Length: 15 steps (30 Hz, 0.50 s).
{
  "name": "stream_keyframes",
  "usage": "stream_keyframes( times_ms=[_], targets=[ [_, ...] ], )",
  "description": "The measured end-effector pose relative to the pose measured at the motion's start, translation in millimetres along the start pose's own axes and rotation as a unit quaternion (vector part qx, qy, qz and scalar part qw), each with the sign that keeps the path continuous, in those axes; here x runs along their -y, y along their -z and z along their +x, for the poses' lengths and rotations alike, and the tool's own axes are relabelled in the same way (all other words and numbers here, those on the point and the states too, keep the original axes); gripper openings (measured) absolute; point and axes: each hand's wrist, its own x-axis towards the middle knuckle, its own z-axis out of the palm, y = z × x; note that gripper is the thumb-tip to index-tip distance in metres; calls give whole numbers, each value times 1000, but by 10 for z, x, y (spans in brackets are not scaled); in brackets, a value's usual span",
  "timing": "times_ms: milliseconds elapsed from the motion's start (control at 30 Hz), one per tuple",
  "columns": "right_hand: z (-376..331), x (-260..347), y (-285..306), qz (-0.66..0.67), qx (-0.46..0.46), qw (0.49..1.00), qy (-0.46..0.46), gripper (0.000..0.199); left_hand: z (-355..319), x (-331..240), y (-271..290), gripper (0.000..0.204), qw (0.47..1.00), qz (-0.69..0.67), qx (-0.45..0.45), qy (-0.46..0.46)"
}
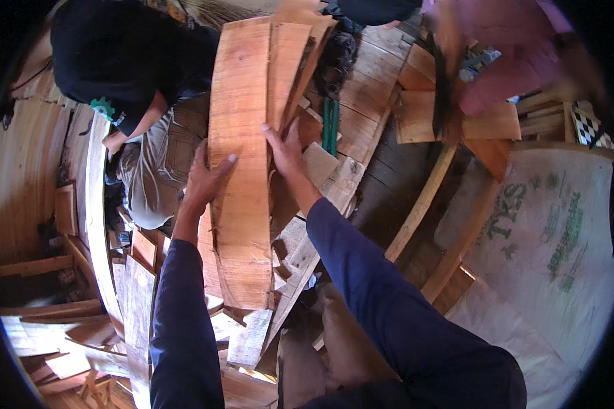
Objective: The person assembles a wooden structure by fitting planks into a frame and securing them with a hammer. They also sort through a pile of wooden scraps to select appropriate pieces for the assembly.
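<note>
Between my two hands stretches a long, reddish-brown wooden plank (240,198) with rough edges. My left hand (208,174) grips its left edge, the thumb lying on the top face. On the opposite edge, my right hand (288,155) holds on with its thumb over the face and its fingers along the side. More boards (286,61) of similar wood fan out behind the plank's far right side. The plank hides what lies directly under it, and the undersides of both hands cannot be seen.
A co-worker in a black shirt (126,58) crouches at the far left; another in pink (505,48) is at the far right. Green-handled tool (330,126) rests on the wooden bench (368,88). Scrap wood (68,361) piles up lower left. A whitish printed sheet (539,252) spreads at right.
</note>
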Motion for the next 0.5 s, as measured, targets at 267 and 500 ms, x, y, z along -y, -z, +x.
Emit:
stream_keyframes(
  times_ms=[267,500],
  targets=[
    [-1210,-279,457,-83,15,996,-12,103,-733,-85,15,89,990,140,-33,-7],
    [-2983,-712,1187,-170,43,976,-128,83,-1796,-585,651,62,988,116,-39,-95]
  ],
)
